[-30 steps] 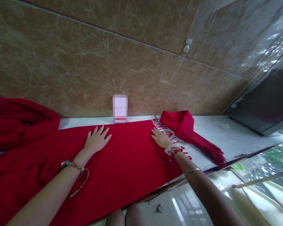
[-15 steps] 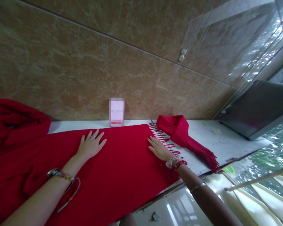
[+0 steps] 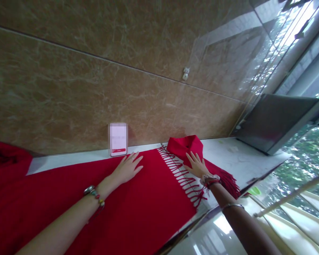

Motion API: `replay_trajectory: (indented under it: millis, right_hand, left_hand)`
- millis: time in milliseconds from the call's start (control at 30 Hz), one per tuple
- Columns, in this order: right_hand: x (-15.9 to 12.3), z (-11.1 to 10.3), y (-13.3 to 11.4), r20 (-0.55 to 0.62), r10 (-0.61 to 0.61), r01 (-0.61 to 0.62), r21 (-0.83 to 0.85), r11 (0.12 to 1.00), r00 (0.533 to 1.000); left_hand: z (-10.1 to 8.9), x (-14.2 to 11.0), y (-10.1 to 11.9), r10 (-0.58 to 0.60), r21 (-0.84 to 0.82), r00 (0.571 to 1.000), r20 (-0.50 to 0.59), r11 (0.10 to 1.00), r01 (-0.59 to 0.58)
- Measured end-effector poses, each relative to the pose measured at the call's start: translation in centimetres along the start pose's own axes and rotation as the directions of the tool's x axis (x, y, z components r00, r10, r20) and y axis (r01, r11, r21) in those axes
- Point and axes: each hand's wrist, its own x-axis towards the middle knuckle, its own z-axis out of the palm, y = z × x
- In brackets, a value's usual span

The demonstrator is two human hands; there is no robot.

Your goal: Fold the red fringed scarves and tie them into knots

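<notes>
A wide red scarf (image 3: 149,198) lies spread over the white counter, its fringe strands fanned out at the right end. My left hand (image 3: 128,166) rests palm down on the scarf close to its far edge, fingers spread. Just past the fringe, my right hand (image 3: 196,165) is open, its fingers over a second, narrower red scarf (image 3: 183,145). That scarf is looped at the top, with a fringed tail hanging toward the counter's front edge. Whether my right fingers press on it I cannot tell. Further left, part of the red cloth is bunched in folds (image 3: 7,159).
A phone (image 3: 118,140) with a lit, blurred screen leans against the brown marbled wall (image 3: 82,92) behind the scarf. At the counter's (image 3: 228,152) right end stands a dark grey box-shaped appliance (image 3: 276,120). A railing (image 3: 292,194) and a small green item (image 3: 254,190) are beyond the front edge.
My right hand has moved right, off the wide scarf's end and past its fringe to the looped scarf. My left hand has slid right along the cloth. The view has shifted right.
</notes>
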Motion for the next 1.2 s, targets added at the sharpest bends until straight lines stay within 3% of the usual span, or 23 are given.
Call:
replay_trajectory:
  millis: [133, 300, 433, 567, 700, 867, 967, 1067, 1200]
  right_hand:
    - [0.2, 0.3, 0.3, -0.028, -0.003, 0.003, 0.025, 1.0, 1.0]
    - [0.6, 1.1, 1.8, -0.049, 0.013, -0.009, 0.072, 0.997, 0.999]
    - [1.1, 1.6, 3.3, -0.055, 0.007, -0.002, 0.096, 0.995, 0.998]
    - [1.2, 1.4, 3.6, -0.04, 0.015, -0.011, 0.102, 0.995, 0.999]
    - [0.8, 0.5, 2.2, -0.113, -0.016, 0.024, 0.075, 0.997, 0.993]
    - [0.9, -0.9, -2.1, -0.197, -0.223, 0.256, 0.164, 0.953, 0.955]
    - [1.7, -1.2, -5.7, -0.18, -0.368, 0.404, 0.244, 0.881, 0.912]
    - [3.2, -1.0, -9.7, -0.17, -0.433, 0.465, 0.281, 0.84, 0.885]
    - [5.4, 0.4, -13.8, -0.179, -0.443, 0.477, 0.278, 0.834, 0.879]
  left_hand:
    - [-0.1, 6.0, 5.4, 0.073, -0.067, 0.997, 0.025, 0.995, -0.072]
    - [1.8, 11.5, 10.4, 0.19, -0.052, 0.981, 0.044, 0.981, -0.188]
    - [3.2, 14.3, 11.8, 0.196, -0.036, 0.98, 0.038, 0.98, -0.195]
    - [3.2, 15.3, 11.5, 0.189, -0.025, 0.981, 0.051, 0.982, -0.188]
    - [1.8, 14.1, 9.9, 0.167, -0.02, 0.983, 0.078, 0.986, -0.166]
    - [0.5, 8.6, 5.4, 0.084, 0.008, 0.992, 0.095, 0.996, -0.086]
    - [0.5, 4.1, 1.6, 0.008, 0.018, 0.995, 0.103, 1.0, -0.01]
    - [1.2, 0.4, -1.6, -0.109, -0.001, 0.99, 0.088, 0.994, 0.11]
    - [2.1, -1.5, -3.5, -0.136, -0.033, 0.988, 0.068, 0.99, 0.139]
